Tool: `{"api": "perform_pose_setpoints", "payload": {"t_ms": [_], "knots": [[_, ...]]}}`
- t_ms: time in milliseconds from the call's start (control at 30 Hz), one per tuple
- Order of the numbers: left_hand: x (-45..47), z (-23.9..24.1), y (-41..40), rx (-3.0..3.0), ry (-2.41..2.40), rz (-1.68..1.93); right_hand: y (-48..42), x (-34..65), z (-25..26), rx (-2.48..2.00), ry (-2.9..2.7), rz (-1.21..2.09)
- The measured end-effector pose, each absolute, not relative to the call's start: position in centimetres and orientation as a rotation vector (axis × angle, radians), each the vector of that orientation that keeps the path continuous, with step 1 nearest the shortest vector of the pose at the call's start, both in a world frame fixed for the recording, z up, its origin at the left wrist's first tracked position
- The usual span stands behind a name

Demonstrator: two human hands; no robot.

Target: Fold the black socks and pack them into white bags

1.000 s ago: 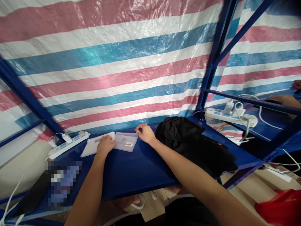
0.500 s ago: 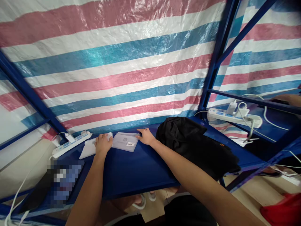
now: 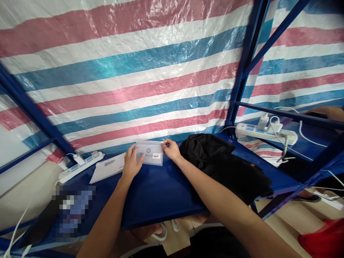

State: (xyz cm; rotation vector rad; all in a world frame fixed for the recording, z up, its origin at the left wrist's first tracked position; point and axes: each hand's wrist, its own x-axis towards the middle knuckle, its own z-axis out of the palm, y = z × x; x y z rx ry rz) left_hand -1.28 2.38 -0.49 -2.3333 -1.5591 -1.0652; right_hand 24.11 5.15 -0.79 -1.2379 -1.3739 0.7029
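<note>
A translucent plastic pouch [image 3: 149, 159] with a printed logo and a barcode sticker is between my hands, over the back of the blue shelf. My right hand [image 3: 172, 151] pinches its upper right corner between thumb and fingers. At its left edge, the thumb of my left hand [image 3: 131, 163] lies across the front, with the fingers around the side. A white paper sheet or envelope [image 3: 106, 169] with small print lies flat on the shelf, partly covered by my left hand.
Black clothing [image 3: 223, 165] is heaped on the right of the blue shelf [image 3: 161, 193]. A power strip [image 3: 80, 167] lies at the back left, near a pixelated dark object [image 3: 67, 211]. Another power strip [image 3: 266, 133] is beyond the blue frame post [image 3: 239, 82]. Striped sheeting hangs behind.
My left hand moved right from the white paper to the pouch's left edge. My right hand has closed on the pouch's corner. The pouch has shifted right and back and is turned slightly.
</note>
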Motion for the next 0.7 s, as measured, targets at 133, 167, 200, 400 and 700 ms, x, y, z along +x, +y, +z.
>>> {"api": "perform_pose_setpoints", "payload": {"t_ms": [133,167,200,400,700], "knots": [[2.1,1.1,-0.2,-2.544,-1.073,-0.946,4.6,22.6,-0.4,-1.006,-1.121,0.921],[2.8,1.3,-0.6,-2.589,-0.979,-0.866,4.4,22.3,-0.3,-0.928,-1.036,1.012],[3.4,1.5,-0.8,-2.613,-0.908,-0.801,4.2,22.1,-0.1,-0.862,-0.963,1.090],[1.6,2.5,-0.1,-2.540,-0.912,-0.786,3.4,22.3,0.6,-0.731,-0.943,1.271],[-8.6,2.7,1.8,-2.073,-1.897,-0.849,3.5,22.5,0.3,-0.972,-1.095,1.281]]}}
